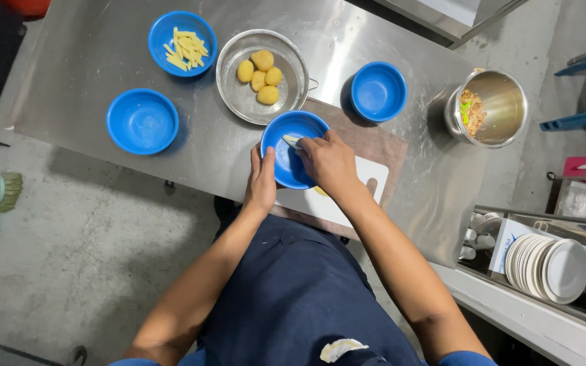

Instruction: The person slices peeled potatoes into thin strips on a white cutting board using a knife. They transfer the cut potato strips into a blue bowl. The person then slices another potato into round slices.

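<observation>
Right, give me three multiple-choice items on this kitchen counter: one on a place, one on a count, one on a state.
1. Where is the metal bowl of peeled potatoes?
A. On the floor
B. On the steel counter, right of the blue bowl of cut strips
C. On the stack of white plates

2. How many blue bowls are on the counter?
A. Two
B. Four
C. Six

3. What is the state of the blue bowl at the left?
A. Empty
B. Full of strips
C. Upside down

Answers: 1 B, it sits on the counter beside the strips bowl. 2 B, four show, counting the blue bowl in hand that the left hand steadies while the right hand reaches in. 3 A, only its bare blue inside shows.
</observation>
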